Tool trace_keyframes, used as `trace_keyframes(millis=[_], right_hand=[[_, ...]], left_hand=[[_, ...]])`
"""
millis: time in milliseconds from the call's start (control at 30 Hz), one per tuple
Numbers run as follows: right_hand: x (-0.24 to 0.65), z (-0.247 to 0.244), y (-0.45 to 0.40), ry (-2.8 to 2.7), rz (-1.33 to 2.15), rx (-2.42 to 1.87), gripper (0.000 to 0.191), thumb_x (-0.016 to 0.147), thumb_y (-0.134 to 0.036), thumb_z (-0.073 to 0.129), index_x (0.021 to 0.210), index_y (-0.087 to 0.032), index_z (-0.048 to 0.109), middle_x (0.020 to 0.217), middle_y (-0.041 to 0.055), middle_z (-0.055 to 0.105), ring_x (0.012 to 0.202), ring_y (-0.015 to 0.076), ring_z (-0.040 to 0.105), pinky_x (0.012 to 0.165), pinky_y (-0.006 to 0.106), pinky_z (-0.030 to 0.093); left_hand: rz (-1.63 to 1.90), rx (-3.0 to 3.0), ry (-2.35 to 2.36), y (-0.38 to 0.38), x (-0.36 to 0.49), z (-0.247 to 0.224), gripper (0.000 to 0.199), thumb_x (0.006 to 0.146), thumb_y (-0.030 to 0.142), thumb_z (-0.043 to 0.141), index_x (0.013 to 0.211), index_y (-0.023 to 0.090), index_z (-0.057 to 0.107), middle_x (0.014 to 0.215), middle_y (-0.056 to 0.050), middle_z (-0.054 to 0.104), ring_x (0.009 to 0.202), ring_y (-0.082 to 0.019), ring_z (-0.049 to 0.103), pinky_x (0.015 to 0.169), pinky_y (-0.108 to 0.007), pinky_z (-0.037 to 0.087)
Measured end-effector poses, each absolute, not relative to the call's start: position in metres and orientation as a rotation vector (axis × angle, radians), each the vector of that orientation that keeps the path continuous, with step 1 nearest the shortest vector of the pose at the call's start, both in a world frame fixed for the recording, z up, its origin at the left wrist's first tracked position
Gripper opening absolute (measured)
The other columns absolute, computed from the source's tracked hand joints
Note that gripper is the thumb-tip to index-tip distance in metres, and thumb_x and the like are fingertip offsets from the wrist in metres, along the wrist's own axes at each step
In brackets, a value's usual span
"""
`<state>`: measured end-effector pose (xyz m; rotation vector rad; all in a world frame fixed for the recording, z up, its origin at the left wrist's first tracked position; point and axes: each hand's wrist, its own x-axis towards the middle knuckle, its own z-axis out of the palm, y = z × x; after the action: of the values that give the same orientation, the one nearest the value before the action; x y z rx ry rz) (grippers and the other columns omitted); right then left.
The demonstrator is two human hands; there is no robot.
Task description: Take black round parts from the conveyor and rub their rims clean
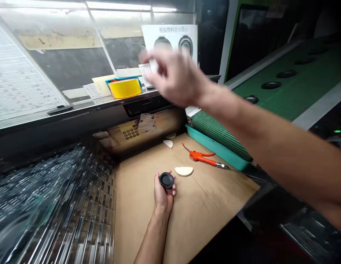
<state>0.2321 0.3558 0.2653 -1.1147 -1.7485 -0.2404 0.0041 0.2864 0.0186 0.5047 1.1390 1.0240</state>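
Observation:
Low over the brown paper-covered table, my left hand (161, 196) is closed around a small black dish-like part (167, 180). The part has a rounded outline, a raised rim and a sunken middle, which faces up. My right hand (173, 75) is raised high in front of a poster (191, 31), its fingers curled and smeared by motion. Whether it holds anything cannot be made out. Just right of the left hand lies a white half-round pad (184, 171). An orange air blow gun (202, 157) rests on the paper farther right.
Clear plastic trays (85, 205) are stacked at left. A green conveyor belt (294, 97) carries several black parts at right, with a teal tray (214, 146) below its end. A yellow tape roll (125, 88) stands on the ledge. Another white pad (168, 143) lies farther back.

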Motion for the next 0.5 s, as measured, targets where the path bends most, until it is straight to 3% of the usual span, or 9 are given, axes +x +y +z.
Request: trace_keyframes(millis=[33, 100, 133, 200, 267, 400, 500], right_hand=[[0.231, 0.226, 0.352, -1.804, -0.127, -1.117, 0.036, 0.093, -0.03, 0.053, 0.123, -0.015, 0.067, 0.079, -0.0041, 0.065, 0.071, 0.0081, 0.056, 0.077, 0.027, 0.047], [0.227, 0.142, 0.342, -2.035, 0.152, -1.279, 0.035, 0.093, -0.035, 0.054, 0.12, -0.017, 0.068, 0.087, 0.0026, 0.07, 0.079, 0.0168, 0.063, 0.079, 0.035, 0.052], [0.225, 0.102, 0.336, -2.103, 0.276, -1.39, 0.041, 0.094, -0.038, 0.054, 0.126, -0.016, 0.066, 0.1, 0.0083, 0.071, 0.092, 0.0229, 0.065, 0.086, 0.041, 0.054], [0.218, 0.035, 0.319, -2.247, 0.534, -1.496, 0.061, 0.092, -0.049, 0.056, 0.141, -0.012, 0.053, 0.132, 0.0186, 0.06, 0.125, 0.034, 0.054, 0.105, 0.052, 0.049], [0.209, -0.01, 0.303, -2.218, 0.717, -1.538, 0.076, 0.09, -0.056, 0.058, 0.15, -0.013, 0.042, 0.147, 0.0185, 0.049, 0.134, 0.035, 0.047, 0.113, 0.055, 0.044], [0.194, -0.049, 0.288, -2.133, 0.652, -1.474, 0.049, 0.099, -0.045, 0.048, 0.143, -0.025, 0.05, 0.144, 0.0067, 0.054, 0.133, 0.0268, 0.047, 0.114, 0.053, 0.042], [0.192, -0.06, 0.287, -1.995, 0.58, -1.374, 0.041, 0.101, -0.037, 0.045, 0.139, -0.025, 0.055, 0.132, 0.0076, 0.061, 0.121, 0.0227, 0.055, 0.105, 0.047, 0.049]], left_hand=[[1.025, 0.504, 1.131, 0.286, 0.004, 0.018, 0.052, 0.095, 0.061, 0.044, 0.107, 0.013, 0.06, 0.077, -0.005, 0.064, 0.046, -0.01, 0.048, 0.036, -0.02, 0.029], [1.022, 0.509, 1.123, 0.287, 0.003, 0.018, 0.056, 0.094, 0.064, 0.042, 0.108, 0.013, 0.06, 0.077, -0.005, 0.064, 0.045, -0.01, 0.048, 0.035, -0.02, 0.028], [1.018, 0.511, 1.125, 0.287, 0.003, 0.018, 0.057, 0.094, 0.065, 0.041, 0.109, 0.013, 0.06, 0.078, -0.005, 0.065, 0.045, -0.01, 0.048, 0.035, -0.02, 0.027], [1.005, 0.51, 1.141, 0.286, 0.004, 0.018, 0.058, 0.095, 0.065, 0.04, 0.109, 0.012, 0.061, 0.078, -0.006, 0.065, 0.044, -0.01, 0.048, 0.034, -0.02, 0.027], [0.987, 0.509, 1.156, 0.285, 0.006, 0.018, 0.057, 0.095, 0.064, 0.04, 0.11, 0.012, 0.061, 0.078, -0.006, 0.065, 0.044, -0.01, 0.049, 0.034, -0.019, 0.028], [0.944, 0.535, 1.177, 0.283, 0.009, 0.018, 0.051, 0.094, 0.057, 0.044, 0.111, 0.013, 0.062, 0.079, -0.005, 0.066, 0.045, -0.01, 0.049, 0.036, -0.019, 0.029], [0.943, 0.55, 1.201, 0.282, 0.01, 0.017, 0.05, 0.093, 0.056, 0.045, 0.11, 0.013, 0.063, 0.079, -0.006, 0.066, 0.044, -0.01, 0.048, 0.035, -0.019, 0.028]])
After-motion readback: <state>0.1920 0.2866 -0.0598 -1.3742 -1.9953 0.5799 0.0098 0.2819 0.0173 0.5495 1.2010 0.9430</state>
